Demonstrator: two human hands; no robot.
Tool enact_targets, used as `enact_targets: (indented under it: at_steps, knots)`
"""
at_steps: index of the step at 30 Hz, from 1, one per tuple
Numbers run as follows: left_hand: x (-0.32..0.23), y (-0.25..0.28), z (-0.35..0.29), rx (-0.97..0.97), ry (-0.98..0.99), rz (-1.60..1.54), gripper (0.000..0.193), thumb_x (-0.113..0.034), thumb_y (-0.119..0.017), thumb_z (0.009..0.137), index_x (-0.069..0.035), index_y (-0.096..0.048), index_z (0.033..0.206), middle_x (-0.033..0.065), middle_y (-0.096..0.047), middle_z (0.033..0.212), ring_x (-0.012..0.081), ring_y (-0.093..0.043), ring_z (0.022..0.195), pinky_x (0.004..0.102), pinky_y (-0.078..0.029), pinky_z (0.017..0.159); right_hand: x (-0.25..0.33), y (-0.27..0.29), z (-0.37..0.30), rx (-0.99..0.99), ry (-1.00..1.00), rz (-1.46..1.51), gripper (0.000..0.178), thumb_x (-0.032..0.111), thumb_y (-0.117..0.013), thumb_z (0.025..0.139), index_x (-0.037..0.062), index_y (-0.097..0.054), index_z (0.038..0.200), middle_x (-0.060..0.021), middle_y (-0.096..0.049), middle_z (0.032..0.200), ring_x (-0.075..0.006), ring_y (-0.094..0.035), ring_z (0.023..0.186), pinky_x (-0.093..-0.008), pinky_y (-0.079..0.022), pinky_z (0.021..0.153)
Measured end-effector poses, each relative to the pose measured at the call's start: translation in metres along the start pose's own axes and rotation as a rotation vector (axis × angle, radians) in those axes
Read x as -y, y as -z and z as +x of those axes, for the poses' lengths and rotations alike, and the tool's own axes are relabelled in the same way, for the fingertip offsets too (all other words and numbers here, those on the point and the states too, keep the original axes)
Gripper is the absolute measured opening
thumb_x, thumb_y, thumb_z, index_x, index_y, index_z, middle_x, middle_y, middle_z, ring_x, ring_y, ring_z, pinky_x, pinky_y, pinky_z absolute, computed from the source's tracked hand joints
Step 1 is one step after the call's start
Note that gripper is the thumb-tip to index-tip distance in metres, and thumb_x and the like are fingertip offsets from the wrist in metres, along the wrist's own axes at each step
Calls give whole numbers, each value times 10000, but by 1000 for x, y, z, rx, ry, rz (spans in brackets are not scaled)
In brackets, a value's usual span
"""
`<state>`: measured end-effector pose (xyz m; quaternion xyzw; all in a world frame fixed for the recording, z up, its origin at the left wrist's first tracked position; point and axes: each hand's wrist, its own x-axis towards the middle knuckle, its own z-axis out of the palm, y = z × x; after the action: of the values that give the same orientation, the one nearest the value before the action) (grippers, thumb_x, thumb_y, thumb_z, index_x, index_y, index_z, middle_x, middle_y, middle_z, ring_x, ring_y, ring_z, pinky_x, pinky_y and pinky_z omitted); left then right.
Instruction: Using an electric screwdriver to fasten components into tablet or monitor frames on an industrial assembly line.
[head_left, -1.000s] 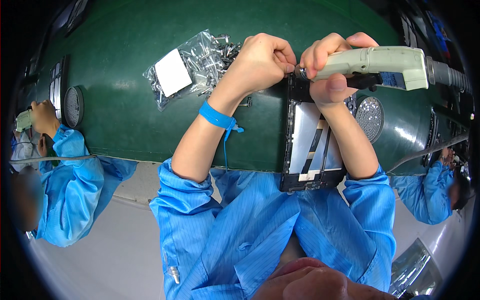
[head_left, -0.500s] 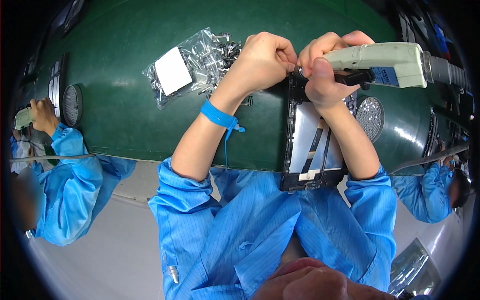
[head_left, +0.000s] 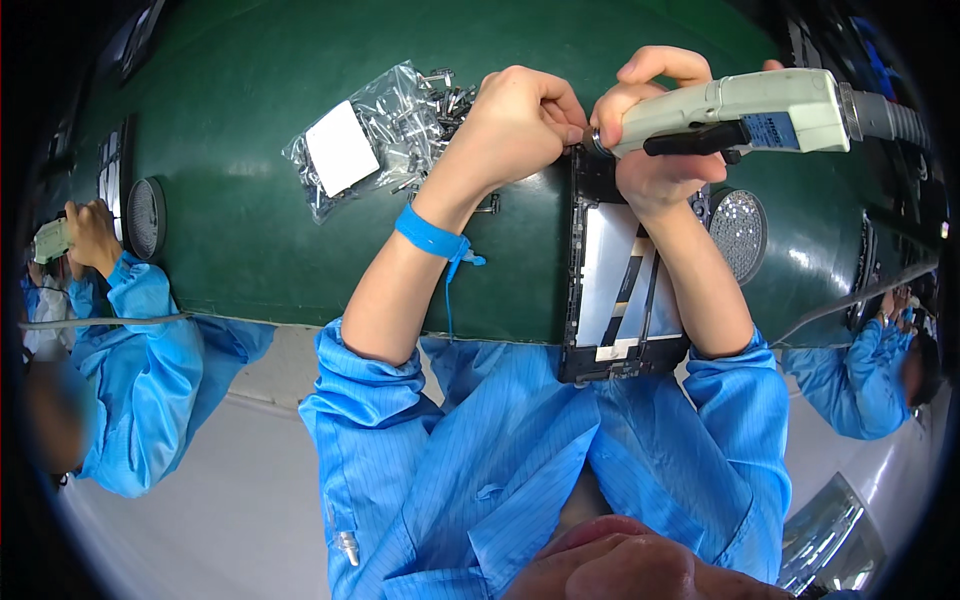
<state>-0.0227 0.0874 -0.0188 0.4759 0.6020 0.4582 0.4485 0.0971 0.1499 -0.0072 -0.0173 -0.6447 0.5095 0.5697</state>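
Observation:
My right hand [head_left: 650,185] holds a pale green electric screwdriver [head_left: 735,105] with a black lever, lying nearly level, its nose pointing left. Its fingers are at the front of the tool, with the thumb below the lever. Close to the nose, my left hand [head_left: 530,120] has its thumb and forefinger pinched together; what is between them is too small to make out. Under both hands lies an opened flat device [head_left: 612,270] with a black frame, silver plate and dark ribbon strips. My right forearm covers part of its right side.
Left of my hands lies a clear bag [head_left: 400,110] with small dark metal parts spilling out, and a white label [head_left: 342,148] on it. A round dish [head_left: 740,235] of shiny bits stands right of the device. Co-workers in blue sit at left [head_left: 150,360] and right [head_left: 850,385].
My right hand has shifted its grip: the fingers have lifted and the thumb has moved below the lever. The screwdriver has moved slightly left and up. My left hand stays pinched, nearly in place.

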Motion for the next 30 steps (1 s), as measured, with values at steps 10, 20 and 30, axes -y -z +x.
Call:
enact_targets:
  at_steps: [10, 20, 30]
  knots:
    - [1, 2, 0, 21, 35, -42, 63, 36, -663, 701, 33, -689, 759, 105, -666, 658, 138, -642, 615, 266, -509, 594, -4, 5, -2, 27, 28, 54, 728, 567, -427, 888, 296, 31, 1384, -240, -552, 911, -151, -570, 490, -232, -472, 429]
    - [-7, 5, -2, 58, 41, 5, 46, 95, -630, 748, 62, -636, 779, 54, -633, 700, 86, -594, 657, 224, -492, 622, 17, 1, 3, -6, -142, -55, 927, 567, -738, 699, 119, -194, 1300, -71, -516, 736, -117, -537, 524, -252, -495, 496]
    - [-7, 4, -1, 52, 42, 15, 33, 86, -640, 767, 60, -639, 788, 56, -634, 705, 90, -597, 659, 229, -493, 621, 6, 0, 3, -107, -98, 173, 786, 249, -796, 744, 63, -219, 1244, -71, -524, 700, -122, -532, 543, -230, -456, 502]
